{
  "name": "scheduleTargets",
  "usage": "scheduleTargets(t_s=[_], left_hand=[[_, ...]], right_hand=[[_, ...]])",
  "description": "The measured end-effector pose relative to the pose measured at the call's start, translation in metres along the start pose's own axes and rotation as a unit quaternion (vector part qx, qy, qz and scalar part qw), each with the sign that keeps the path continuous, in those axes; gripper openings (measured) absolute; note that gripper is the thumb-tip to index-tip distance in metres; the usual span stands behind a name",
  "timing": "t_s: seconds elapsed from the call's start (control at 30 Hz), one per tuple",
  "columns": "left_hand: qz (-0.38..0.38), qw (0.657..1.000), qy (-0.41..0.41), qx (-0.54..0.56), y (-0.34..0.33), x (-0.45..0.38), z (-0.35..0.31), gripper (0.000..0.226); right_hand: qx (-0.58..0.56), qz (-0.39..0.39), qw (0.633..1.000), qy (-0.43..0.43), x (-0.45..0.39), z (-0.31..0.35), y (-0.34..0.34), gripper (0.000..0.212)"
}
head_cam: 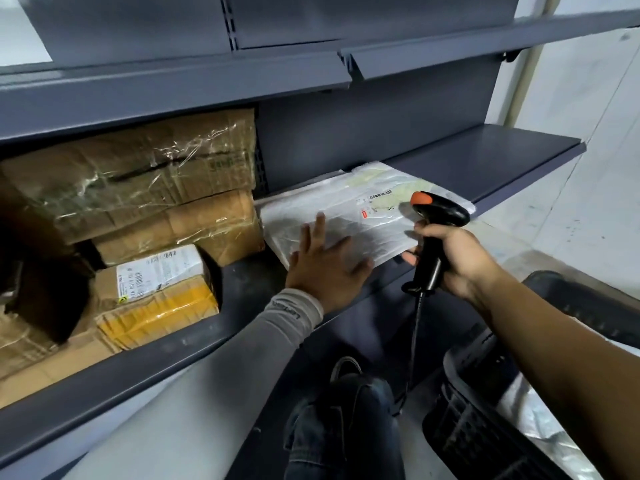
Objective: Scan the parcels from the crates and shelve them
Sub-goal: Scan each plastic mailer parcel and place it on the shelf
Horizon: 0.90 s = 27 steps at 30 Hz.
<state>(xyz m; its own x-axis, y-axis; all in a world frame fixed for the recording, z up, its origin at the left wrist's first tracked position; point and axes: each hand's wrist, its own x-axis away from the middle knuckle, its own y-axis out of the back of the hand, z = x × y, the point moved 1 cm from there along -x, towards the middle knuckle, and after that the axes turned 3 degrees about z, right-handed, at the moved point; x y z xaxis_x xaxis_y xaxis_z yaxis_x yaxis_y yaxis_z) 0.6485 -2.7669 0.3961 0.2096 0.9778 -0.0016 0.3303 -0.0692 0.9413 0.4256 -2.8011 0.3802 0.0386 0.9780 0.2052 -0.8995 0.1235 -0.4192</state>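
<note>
My right hand (453, 261) has its grip closed around the black handheld scanner with the orange trigger (437, 230), while my left hand (323, 268) lies open and flat on the white plastic mailer parcel (349, 209). That parcel already rests on the dark grey metal shelf (485, 161) beside the taped brown cardboard boxes (138, 188), so it looks shelved; I judge more remain in the black plastic crate (485, 410) by my knee.

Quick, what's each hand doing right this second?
Left hand: open, fingers straight, resting flat on the white plastic parcel on the shelf.
Right hand: closed around the black barcode scanner.
</note>
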Motion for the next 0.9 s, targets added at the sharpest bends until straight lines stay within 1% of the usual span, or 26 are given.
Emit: scheduleTargets(t_s=[0.07, 0.1, 0.17, 0.2, 0.27, 0.33, 0.4, 0.5, 0.7, 0.77, 0.9], left_hand=[[0.035, 0.998, -0.011, -0.042, -0.006, -0.005, 0.004, 0.078], [0.032, 0.997, -0.022, -0.067, -0.007, -0.007, 0.005, 0.078], [0.001, 0.995, -0.036, -0.097, -0.008, -0.011, 0.011, 0.068], [-0.004, 0.994, -0.033, -0.101, -0.007, -0.014, 0.014, 0.064], [0.013, 0.994, -0.011, -0.109, -0.004, -0.019, 0.02, 0.062], [0.031, 0.991, 0.0, -0.13, 0.0, -0.025, 0.023, 0.066], [0.044, 0.988, 0.01, -0.147, 0.001, -0.034, 0.027, 0.072], [0.043, 0.988, 0.029, -0.146, 0.0, -0.042, 0.03, 0.079], [0.032, 0.987, 0.064, -0.146, 0.0, -0.032, 0.024, 0.075], [0.022, 0.987, 0.072, -0.139, 0.003, -0.027, 0.016, 0.073], [0.001, 0.989, 0.081, -0.122, 0.005, -0.015, 0.0, 0.069]], right_hand=[[0.0, -0.006, 1.0, -0.001, -0.002, 0.001, -0.005, 0.035], [-0.001, -0.009, 1.0, -0.002, -0.003, 0.002, -0.006, 0.033], [0.003, -0.009, 1.0, -0.01, -0.006, 0.004, -0.011, 0.027], [0.008, -0.005, 1.0, -0.016, -0.007, 0.006, -0.013, 0.023], [0.031, 0.008, 0.999, -0.024, -0.009, 0.008, -0.02, 0.02], [0.072, 0.014, 0.997, -0.018, -0.01, 0.01, -0.028, 0.019], [0.111, 0.003, 0.994, 0.002, -0.009, 0.011, -0.036, 0.018], [0.155, -0.021, 0.987, 0.02, -0.004, 0.01, -0.04, 0.017], [0.198, -0.043, 0.979, 0.025, 0.022, 0.004, -0.025, 0.017], [0.194, -0.049, 0.979, 0.032, 0.035, 0.008, -0.017, 0.015], [0.17, -0.072, 0.982, 0.048, 0.061, 0.016, -0.005, 0.021]])
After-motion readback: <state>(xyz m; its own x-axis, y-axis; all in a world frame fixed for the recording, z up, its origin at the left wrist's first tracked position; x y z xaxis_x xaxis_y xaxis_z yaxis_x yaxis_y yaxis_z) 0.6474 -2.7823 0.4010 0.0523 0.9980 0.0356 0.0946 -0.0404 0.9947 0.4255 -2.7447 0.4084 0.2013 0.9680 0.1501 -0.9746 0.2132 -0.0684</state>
